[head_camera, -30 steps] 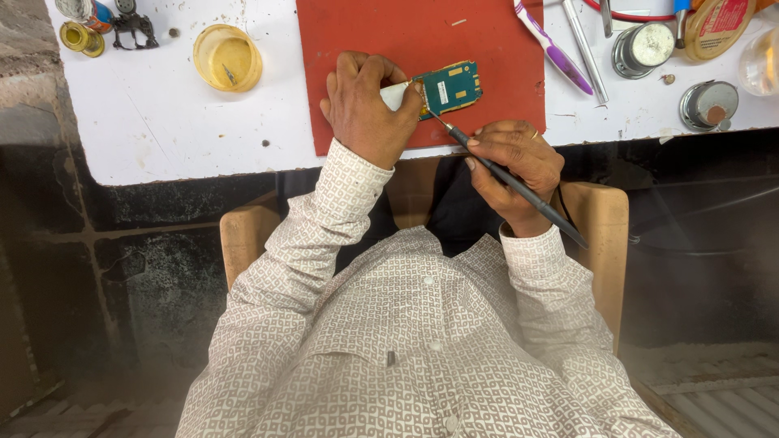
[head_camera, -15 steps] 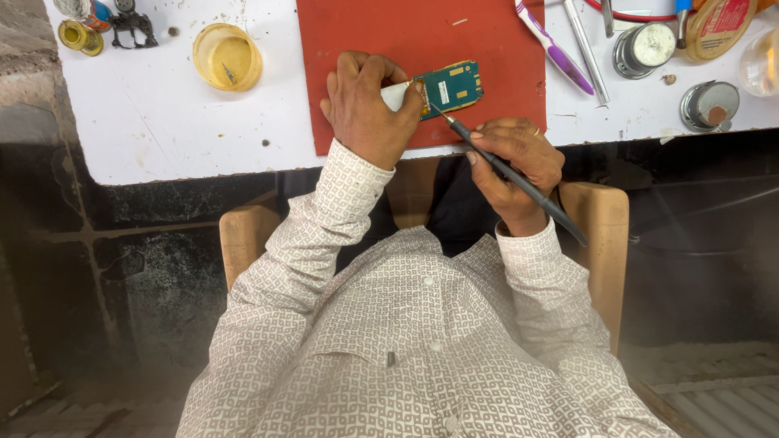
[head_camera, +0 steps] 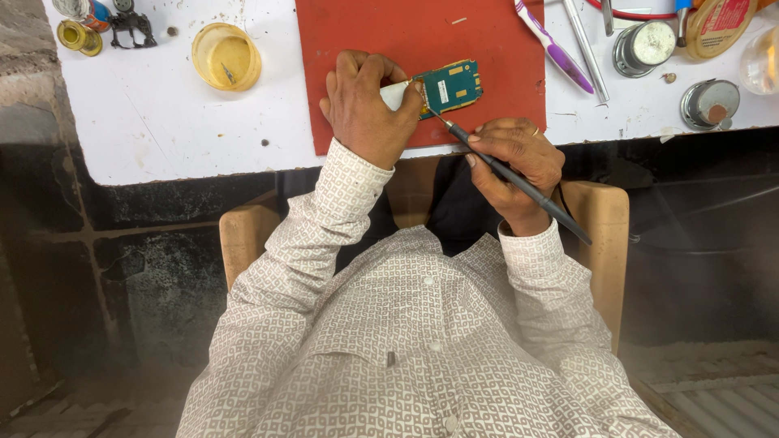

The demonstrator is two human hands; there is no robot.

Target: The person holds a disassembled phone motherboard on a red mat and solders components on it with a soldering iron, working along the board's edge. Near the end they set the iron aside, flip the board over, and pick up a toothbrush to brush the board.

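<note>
A small green circuit board (head_camera: 451, 87) lies on a red mat (head_camera: 422, 40) on the white table (head_camera: 146, 122). My left hand (head_camera: 365, 105) holds the board's left end together with a small white piece (head_camera: 395, 95). My right hand (head_camera: 515, 166) grips a slim black pen-like tool (head_camera: 519, 180), held like a pencil. Its metal tip touches the board's lower left edge.
A yellow round dish (head_camera: 226, 57) sits left of the mat. A purple-handled tool (head_camera: 554, 50), a grey rod (head_camera: 586, 49), round metal tins (head_camera: 645, 47) and a tape roll (head_camera: 719, 24) lie to the right. Small spools (head_camera: 79, 36) stand at the far left. I sit on a wooden chair (head_camera: 243, 235).
</note>
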